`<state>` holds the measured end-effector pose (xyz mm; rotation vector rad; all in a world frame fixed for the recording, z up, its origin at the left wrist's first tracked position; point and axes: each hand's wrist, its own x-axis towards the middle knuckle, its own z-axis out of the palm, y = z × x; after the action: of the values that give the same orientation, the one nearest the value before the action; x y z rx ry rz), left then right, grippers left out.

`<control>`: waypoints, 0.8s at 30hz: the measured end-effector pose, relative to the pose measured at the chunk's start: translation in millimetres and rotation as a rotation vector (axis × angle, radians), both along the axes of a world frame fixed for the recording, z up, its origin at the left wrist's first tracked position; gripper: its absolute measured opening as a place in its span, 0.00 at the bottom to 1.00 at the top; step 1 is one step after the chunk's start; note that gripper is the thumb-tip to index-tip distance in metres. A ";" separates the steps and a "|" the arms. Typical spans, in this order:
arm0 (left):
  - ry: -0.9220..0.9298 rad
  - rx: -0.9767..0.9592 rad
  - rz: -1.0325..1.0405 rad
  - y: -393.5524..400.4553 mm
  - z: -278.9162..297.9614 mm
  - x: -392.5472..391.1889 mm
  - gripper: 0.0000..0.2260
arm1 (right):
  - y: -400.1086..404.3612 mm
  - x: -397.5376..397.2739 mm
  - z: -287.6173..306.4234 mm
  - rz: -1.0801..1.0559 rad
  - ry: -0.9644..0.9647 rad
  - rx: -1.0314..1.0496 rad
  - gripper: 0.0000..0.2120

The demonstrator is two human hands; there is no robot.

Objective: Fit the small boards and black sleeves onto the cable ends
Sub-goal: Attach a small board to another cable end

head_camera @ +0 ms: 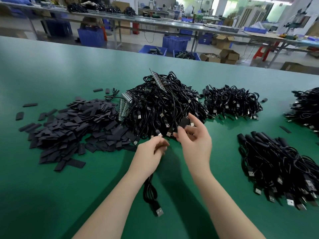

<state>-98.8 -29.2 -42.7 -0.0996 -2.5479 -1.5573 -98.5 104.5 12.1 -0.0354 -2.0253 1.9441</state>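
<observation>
You have two bare hands in view, left hand (pixel 151 150) and right hand (pixel 193 135). Four heaps of black USB cables lie on the one green table mat (pixel 51 195): big centre heap (pixel 164 102), smaller heap behind-right (pixel 231 102), near-right heap (pixel 279 168), far-right heap (pixel 307 107) cut by the frame edge. One pile of flat black sleeves (pixel 72 128), too many to count. At least two strips of small boards (pixel 158 80) show, partly buried.

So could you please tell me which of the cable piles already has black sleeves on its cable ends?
The pile at near right: thick black sleeves cap its far ends, unlike the big centre pile.
</observation>
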 end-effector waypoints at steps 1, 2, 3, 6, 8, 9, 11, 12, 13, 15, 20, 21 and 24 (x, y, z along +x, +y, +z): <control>0.010 0.000 -0.002 0.7 -1.2 -0.1 0.16 | 9.0 1.7 -8.6 -0.011 -0.039 0.013 0.20; 0.024 -0.015 -0.003 2.9 -0.7 0.3 0.15 | 15.6 4.1 -17.1 -0.012 -0.074 0.006 0.19; 0.030 -0.018 -0.002 4.6 -0.8 0.3 0.14 | 20.8 6.2 -25.6 -0.009 -0.105 -0.003 0.16; 0.068 0.003 -0.007 7.5 0.4 3.1 0.10 | 31.0 10.6 -43.1 0.029 -0.159 -0.007 0.11; 0.089 0.003 -0.020 8.1 2.1 5.8 0.09 | 33.8 11.3 -46.9 0.059 -0.165 -0.043 0.11; 0.091 0.001 -0.031 8.4 2.7 6.9 0.11 | 34.5 11.2 -47.8 0.061 -0.161 -0.049 0.11; 0.104 -0.031 -0.042 8.6 3.6 9.0 0.14 | 35.2 10.5 -49.4 0.062 -0.153 -0.051 0.12; 0.114 -0.058 -0.046 9.1 3.8 9.5 0.14 | 35.7 9.9 -49.8 0.067 -0.154 -0.052 0.12; 0.117 -0.079 -0.051 9.9 4.6 10.1 0.14 | 36.2 9.1 -49.9 0.076 -0.158 -0.051 0.11; 0.116 -0.108 -0.059 11.2 5.8 10.9 0.14 | 37.1 8.1 -49.8 0.102 -0.165 -0.053 0.11; 0.133 -0.143 -0.047 11.2 5.4 10.9 0.11 | 35.2 8.9 -48.5 0.180 -0.144 -0.106 0.08; 0.134 -0.147 -0.044 11.0 4.7 10.0 0.11 | 35.1 9.0 -48.5 0.200 -0.140 -0.105 0.08; 0.140 -0.111 -0.040 10.3 4.2 7.6 0.11 | 35.9 9.4 -46.9 0.270 -0.136 -0.078 0.11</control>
<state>-91.2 -18.9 -38.5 -0.2636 -2.5356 -1.3690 -89.1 140.5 -34.8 0.0940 -2.1328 2.2395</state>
